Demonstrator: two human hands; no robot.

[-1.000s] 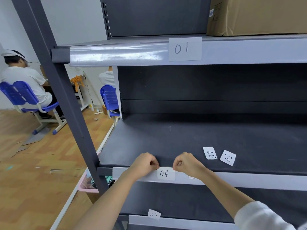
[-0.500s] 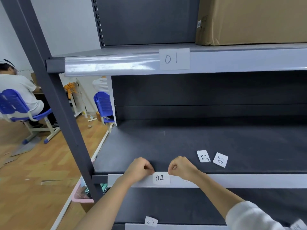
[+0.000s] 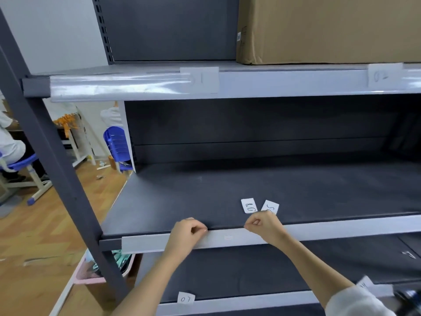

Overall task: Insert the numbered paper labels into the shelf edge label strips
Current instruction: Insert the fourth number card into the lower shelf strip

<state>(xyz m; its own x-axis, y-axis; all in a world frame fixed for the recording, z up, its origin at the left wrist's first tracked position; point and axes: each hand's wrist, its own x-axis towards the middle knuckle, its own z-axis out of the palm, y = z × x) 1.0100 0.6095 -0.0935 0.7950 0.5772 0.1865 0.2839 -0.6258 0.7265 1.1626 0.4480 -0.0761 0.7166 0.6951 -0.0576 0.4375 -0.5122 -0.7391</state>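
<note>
**Paper labels partly seated: progress across three shelf edges**

Grey plastic label strips are running along the front edges of the dark shelves. On the top strip [image 3: 250, 82], label 01 [image 3: 200, 79] and a second label [image 3: 383, 75], probably 02 though blurred, are sitting in place. At the middle strip [image 3: 341, 229], both hands are working at the upper lip: the left hand [image 3: 188, 232] and the right hand [image 3: 264, 225] are curled, fingertips pinching at the strip edge on either side of a label [image 3: 227, 237] that is lying flat in the channel between them, its number smeared beyond reading by motion blur. Whether the fingers are gripping the paper itself or only the strip lip cannot be told.

Two loose labels are waiting on the middle shelf surface [image 3: 205, 190]: label 08 [image 3: 248, 205] and, just beside it, another [image 3: 270, 207] partly hidden behind the right hand. Label 07 [image 3: 185, 298] is standing at the bottom strip [image 3: 239, 301], apparently not yet pushed in, and one more blurred slip [image 3: 364, 284] is showing farther right near the white sleeve [image 3: 355, 303].

By this evidence, roughly three labels are appearing seated or nearly so, and at least four are remaining.
</note>
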